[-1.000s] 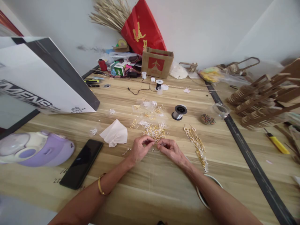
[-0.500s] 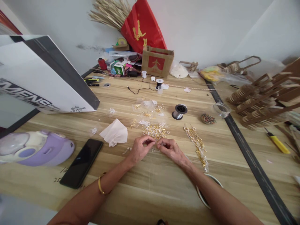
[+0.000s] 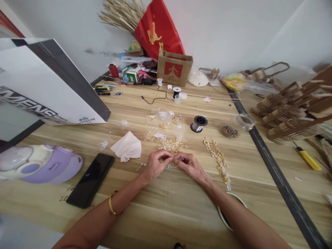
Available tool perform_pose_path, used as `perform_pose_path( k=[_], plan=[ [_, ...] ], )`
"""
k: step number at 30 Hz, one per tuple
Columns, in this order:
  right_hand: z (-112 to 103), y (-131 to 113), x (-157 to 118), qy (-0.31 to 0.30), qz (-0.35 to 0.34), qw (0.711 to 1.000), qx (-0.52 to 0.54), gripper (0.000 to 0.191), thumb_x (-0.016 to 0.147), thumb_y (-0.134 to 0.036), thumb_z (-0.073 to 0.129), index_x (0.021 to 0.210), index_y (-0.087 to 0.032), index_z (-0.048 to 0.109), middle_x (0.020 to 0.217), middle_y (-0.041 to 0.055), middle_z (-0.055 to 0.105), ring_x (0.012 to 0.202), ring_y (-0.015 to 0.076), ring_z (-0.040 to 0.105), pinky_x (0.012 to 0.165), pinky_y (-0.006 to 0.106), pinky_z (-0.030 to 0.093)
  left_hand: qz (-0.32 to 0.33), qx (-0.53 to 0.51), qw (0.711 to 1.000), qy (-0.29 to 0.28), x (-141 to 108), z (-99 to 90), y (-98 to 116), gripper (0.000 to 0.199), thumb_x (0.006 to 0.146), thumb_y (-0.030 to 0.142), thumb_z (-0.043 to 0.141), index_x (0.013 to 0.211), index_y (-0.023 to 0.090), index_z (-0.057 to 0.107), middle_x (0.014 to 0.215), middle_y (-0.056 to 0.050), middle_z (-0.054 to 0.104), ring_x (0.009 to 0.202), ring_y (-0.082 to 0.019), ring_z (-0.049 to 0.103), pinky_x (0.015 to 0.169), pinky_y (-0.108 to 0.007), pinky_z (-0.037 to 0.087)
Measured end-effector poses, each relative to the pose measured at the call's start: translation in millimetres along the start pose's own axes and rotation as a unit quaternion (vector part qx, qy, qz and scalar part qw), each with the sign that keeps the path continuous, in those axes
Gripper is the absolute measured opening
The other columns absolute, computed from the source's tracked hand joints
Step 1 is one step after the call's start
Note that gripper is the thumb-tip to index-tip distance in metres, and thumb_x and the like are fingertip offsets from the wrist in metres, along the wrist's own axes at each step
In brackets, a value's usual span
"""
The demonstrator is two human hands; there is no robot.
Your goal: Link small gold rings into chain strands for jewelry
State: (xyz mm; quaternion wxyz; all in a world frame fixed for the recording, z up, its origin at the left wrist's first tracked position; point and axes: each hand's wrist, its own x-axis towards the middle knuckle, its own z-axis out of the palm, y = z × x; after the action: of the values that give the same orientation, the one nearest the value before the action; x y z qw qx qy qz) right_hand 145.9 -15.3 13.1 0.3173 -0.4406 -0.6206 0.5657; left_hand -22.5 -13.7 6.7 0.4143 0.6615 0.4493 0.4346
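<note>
My left hand [image 3: 157,165] and my right hand [image 3: 190,166] meet fingertip to fingertip at the near edge of a pile of gold and silver findings [image 3: 171,143]. Both hands are pinched closed; whatever lies between the fingertips is too small to make out. A small silver ring [image 3: 169,166] lies on the table just below the fingertips. Left of my left hand is a short silver piece [image 3: 140,166]. Gold and silver chains [image 3: 219,162] lie to the right of my right hand.
A wire spool [image 3: 199,123] and a jar of beads [image 3: 230,130] stand beyond my right hand. To the left are a beige cloth [image 3: 127,147], a black phone [image 3: 90,180], a purple-white bottle [image 3: 52,164] and a large box [image 3: 52,83]. Wooden baskets [image 3: 282,114] stand at right.
</note>
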Motion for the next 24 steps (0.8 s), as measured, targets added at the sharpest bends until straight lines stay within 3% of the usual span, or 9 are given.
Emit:
perform_pose_path(
  k=[7, 16, 24],
  plan=[
    [-0.5, 1.2, -0.1, 0.005, -0.003, 1.0, -0.005, 0.028, 0.079, -0.041, 0.054, 0.067, -0.015, 0.055, 0.053, -0.0059, 0.034, 0.049, 0.0078, 0.028, 0.047, 0.022, 0.021, -0.026, -0.017, 1.0, -0.003, -0.4, 0.0, 2.3, 0.006, 0.075, 0.018, 0.062, 0.075, 0.013, 0.066, 0.073, -0.005, 0.066, 0.07, -0.015, 0.06, 0.066, -0.024, 0.049],
    [-0.2, 0.2, 0.4, 0.007, -0.003, 1.0, -0.016, 0.031, 0.08, -0.043, 0.054, 0.069, -0.014, 0.057, 0.052, -0.0056, 0.035, 0.049, 0.0077, 0.029, 0.047, 0.022, 0.022, -0.143, -0.112, 0.983, -0.02, 2.3, 0.2, 1.8, 0.016, 0.072, 0.026, 0.065, 0.073, 0.011, 0.065, 0.068, -0.003, 0.063, 0.063, -0.013, 0.057, 0.06, -0.022, 0.047],
    [-0.1, 3.1, 0.2, 0.009, -0.017, 0.999, -0.027, 0.032, 0.081, -0.043, 0.054, 0.069, -0.014, 0.059, 0.052, -0.0054, 0.035, 0.049, 0.0081, 0.029, 0.047, 0.022, 0.022, -0.154, -0.143, 0.977, -0.034, 4.2, -0.3, -2.1, 0.017, 0.073, 0.028, 0.066, 0.07, 0.011, 0.064, 0.062, -0.001, 0.061, 0.06, -0.011, 0.055, 0.06, -0.022, 0.045]
  ],
)
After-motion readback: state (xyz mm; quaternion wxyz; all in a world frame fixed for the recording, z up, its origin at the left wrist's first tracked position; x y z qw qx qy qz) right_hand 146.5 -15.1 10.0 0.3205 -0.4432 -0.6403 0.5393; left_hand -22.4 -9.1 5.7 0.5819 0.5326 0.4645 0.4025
